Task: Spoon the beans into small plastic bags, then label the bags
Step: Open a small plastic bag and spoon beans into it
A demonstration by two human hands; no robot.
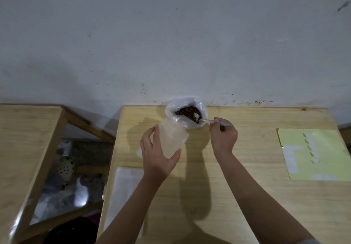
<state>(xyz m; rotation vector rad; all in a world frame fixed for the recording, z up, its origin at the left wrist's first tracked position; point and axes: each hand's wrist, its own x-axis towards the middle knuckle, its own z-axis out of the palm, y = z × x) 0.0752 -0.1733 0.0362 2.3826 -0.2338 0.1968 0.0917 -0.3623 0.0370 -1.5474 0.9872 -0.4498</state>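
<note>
Plain room: wooden tables, scuffed white wall.

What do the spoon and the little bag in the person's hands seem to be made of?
The small white spoon looks like matte plastic: pale, thin, dull. The small clear bag looks like thin, glossy plastic film: the light wooden table shows through it, and it creases.

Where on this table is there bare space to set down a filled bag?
Bare wood lies between the right hand and the yellow label sheet, and nearer, right of the stack of empty bags. It is crowded around the bean bag and held small bag.
</note>
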